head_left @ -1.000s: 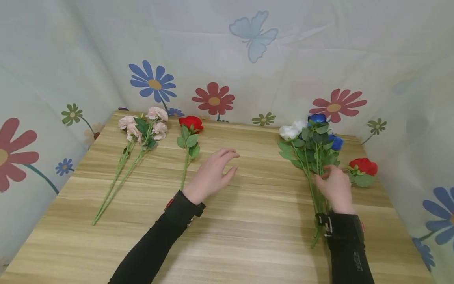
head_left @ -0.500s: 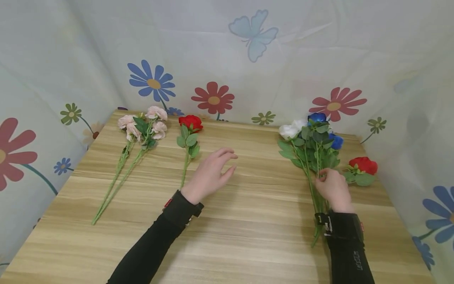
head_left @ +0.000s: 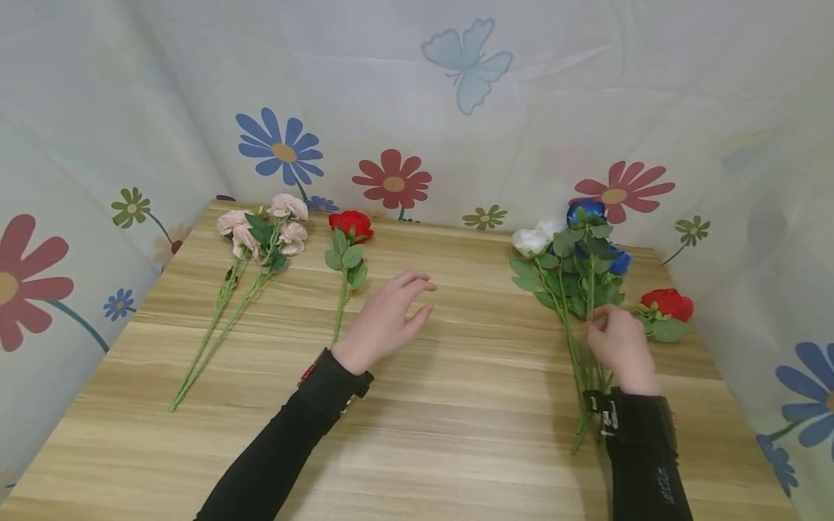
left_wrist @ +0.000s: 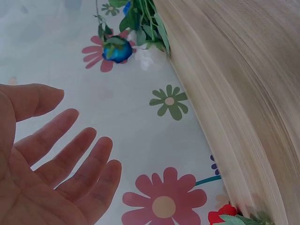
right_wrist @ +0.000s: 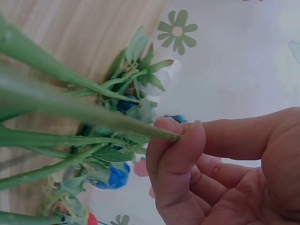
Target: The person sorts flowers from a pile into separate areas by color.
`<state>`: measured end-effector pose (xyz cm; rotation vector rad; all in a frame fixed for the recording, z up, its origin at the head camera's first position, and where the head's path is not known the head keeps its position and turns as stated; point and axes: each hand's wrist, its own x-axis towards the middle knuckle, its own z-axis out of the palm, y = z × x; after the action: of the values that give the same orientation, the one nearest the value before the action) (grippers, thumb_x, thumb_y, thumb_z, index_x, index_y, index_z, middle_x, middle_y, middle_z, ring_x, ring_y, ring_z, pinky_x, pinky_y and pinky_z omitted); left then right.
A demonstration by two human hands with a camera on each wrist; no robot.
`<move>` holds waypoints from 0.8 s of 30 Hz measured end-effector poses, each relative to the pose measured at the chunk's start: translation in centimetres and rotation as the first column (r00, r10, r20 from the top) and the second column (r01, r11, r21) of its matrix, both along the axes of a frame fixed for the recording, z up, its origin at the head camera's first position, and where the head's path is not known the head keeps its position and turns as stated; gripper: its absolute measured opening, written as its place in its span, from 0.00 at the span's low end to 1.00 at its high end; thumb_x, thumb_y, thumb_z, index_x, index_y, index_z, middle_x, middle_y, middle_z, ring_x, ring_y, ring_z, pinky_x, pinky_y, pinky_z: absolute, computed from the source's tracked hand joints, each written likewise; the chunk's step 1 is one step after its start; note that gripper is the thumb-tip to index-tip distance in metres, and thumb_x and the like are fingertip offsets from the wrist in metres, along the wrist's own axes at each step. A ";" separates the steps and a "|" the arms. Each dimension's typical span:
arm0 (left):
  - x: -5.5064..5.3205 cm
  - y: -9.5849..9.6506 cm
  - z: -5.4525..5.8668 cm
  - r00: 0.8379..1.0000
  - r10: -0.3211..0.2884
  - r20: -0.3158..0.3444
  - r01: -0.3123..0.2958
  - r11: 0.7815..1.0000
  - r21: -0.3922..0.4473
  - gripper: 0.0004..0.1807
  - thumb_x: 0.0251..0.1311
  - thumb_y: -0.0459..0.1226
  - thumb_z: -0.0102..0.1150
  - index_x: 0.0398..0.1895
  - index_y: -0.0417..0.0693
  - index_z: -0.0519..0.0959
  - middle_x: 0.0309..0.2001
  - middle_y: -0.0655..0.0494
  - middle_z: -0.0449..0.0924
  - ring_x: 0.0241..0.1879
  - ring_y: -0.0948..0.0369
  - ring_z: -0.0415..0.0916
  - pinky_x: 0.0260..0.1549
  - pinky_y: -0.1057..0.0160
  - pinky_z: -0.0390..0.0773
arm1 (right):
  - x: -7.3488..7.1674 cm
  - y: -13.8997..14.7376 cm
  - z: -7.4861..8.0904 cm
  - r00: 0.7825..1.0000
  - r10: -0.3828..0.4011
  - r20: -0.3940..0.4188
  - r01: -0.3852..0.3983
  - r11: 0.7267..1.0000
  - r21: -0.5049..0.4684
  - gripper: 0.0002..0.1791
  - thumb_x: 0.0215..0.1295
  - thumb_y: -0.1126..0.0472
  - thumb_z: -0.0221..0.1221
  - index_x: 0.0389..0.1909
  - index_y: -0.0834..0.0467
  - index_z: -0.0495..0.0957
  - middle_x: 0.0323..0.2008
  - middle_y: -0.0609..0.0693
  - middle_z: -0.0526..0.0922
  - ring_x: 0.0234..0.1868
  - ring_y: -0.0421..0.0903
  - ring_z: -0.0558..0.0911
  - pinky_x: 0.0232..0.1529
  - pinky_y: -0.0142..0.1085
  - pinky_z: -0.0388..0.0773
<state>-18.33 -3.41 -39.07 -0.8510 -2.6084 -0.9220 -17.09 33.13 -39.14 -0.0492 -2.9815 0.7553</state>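
My right hand (head_left: pixel 619 347) pinches the green stem (right_wrist: pixel 103 115) of a blue rose (head_left: pixel 588 212) between thumb and fingertips. In the left wrist view that blue rose (left_wrist: pixel 117 49) stands out from the bunch, raised off the wooden table. Below it lie white flowers (head_left: pixel 536 239) and another blue rose (head_left: pixel 620 262) with overlapping leaves and stems. Just right of this hand rests a red rose (head_left: pixel 671 305), its stem hidden. Fingers apart and slightly bent, my left hand (head_left: pixel 386 318) hovers over the table and holds nothing. A second red rose (head_left: pixel 352 226) lies beside it.
At the table's far left lie pink flowers (head_left: pixel 288 208) on long crossing stems. A patterned cloth (head_left: pixel 521 145) hangs along the back and sides of the wooden table (head_left: pixel 456 420).
My right hand has taken hold of one blue rose's stem and lifted it from the bunch, shifting slightly right. The left hand has barely moved.
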 end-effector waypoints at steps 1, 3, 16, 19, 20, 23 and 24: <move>0.0 0.0 0.0 1.000 0.000 -0.003 0.000 1.000 0.000 0.17 0.61 0.38 0.58 0.53 0.43 0.77 0.55 0.48 0.74 0.55 0.55 0.71 0.55 0.56 0.73 | 0.0 -0.1 0.1 1.000 -0.001 -0.007 0.001 1.000 -0.005 0.15 0.61 0.65 0.50 0.44 0.72 0.74 0.29 0.61 0.79 0.24 0.51 0.75 0.23 0.40 0.70; 0.0 -0.1 0.0 1.000 -0.002 -0.009 0.002 1.000 0.001 0.17 0.61 0.38 0.58 0.52 0.42 0.77 0.55 0.47 0.75 0.55 0.55 0.71 0.55 0.56 0.73 | 0.1 -0.2 0.4 1.000 -0.004 -0.012 0.004 1.000 -0.023 0.14 0.62 0.65 0.50 0.44 0.72 0.73 0.29 0.60 0.78 0.21 0.48 0.74 0.21 0.38 0.69; 0.0 -0.2 0.2 1.000 0.015 -0.002 -0.015 1.000 0.004 0.17 0.60 0.36 0.60 0.52 0.43 0.78 0.55 0.47 0.75 0.56 0.54 0.71 0.55 0.56 0.73 | 0.7 -1.0 1.8 0.997 0.074 0.026 -0.067 0.976 -0.205 0.19 0.72 0.59 0.47 0.53 0.71 0.70 0.38 0.65 0.81 0.32 0.47 0.82 0.31 0.36 0.79; 0.0 -0.3 0.2 1.000 0.017 0.001 -0.017 1.000 -0.002 0.17 0.61 0.37 0.59 0.52 0.42 0.77 0.55 0.47 0.75 0.56 0.54 0.71 0.56 0.56 0.73 | 0.8 -1.4 2.0 0.993 0.113 0.025 -0.100 0.945 -0.311 0.19 0.73 0.60 0.48 0.54 0.72 0.69 0.40 0.66 0.80 0.33 0.44 0.82 0.33 0.31 0.81; 0.0 -0.3 0.2 1.000 0.019 0.000 -0.019 1.000 -0.007 0.17 0.61 0.37 0.59 0.52 0.43 0.77 0.55 0.48 0.75 0.55 0.55 0.71 0.55 0.56 0.73 | 0.8 -1.6 2.1 0.992 0.126 0.025 -0.110 0.931 -0.348 0.19 0.73 0.60 0.48 0.54 0.72 0.69 0.40 0.66 0.80 0.33 0.43 0.82 0.33 0.29 0.81; -0.1 -0.4 0.2 1.000 0.030 -0.002 -0.030 0.999 -0.018 0.17 0.60 0.37 0.60 0.52 0.43 0.78 0.54 0.49 0.75 0.55 0.55 0.71 0.55 0.56 0.73 | 0.8 -2.3 2.0 0.988 0.152 0.029 -0.123 0.888 -0.442 0.19 0.73 0.61 0.48 0.54 0.73 0.68 0.39 0.63 0.79 0.35 0.42 0.82 0.34 0.27 0.81; -0.2 -0.5 0.2 0.999 0.034 -0.003 -0.034 0.999 -0.020 0.17 0.60 0.37 0.60 0.52 0.43 0.78 0.54 0.50 0.75 0.55 0.55 0.72 0.55 0.57 0.73 | 0.8 -2.5 1.9 0.987 0.157 0.030 -0.125 0.877 -0.464 0.19 0.73 0.62 0.48 0.54 0.73 0.67 0.39 0.62 0.79 0.34 0.42 0.82 0.34 0.27 0.81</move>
<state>-18.49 -3.91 -38.89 -0.8091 -2.6258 -0.8864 -16.33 30.60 -37.20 0.1246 -2.8105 1.4949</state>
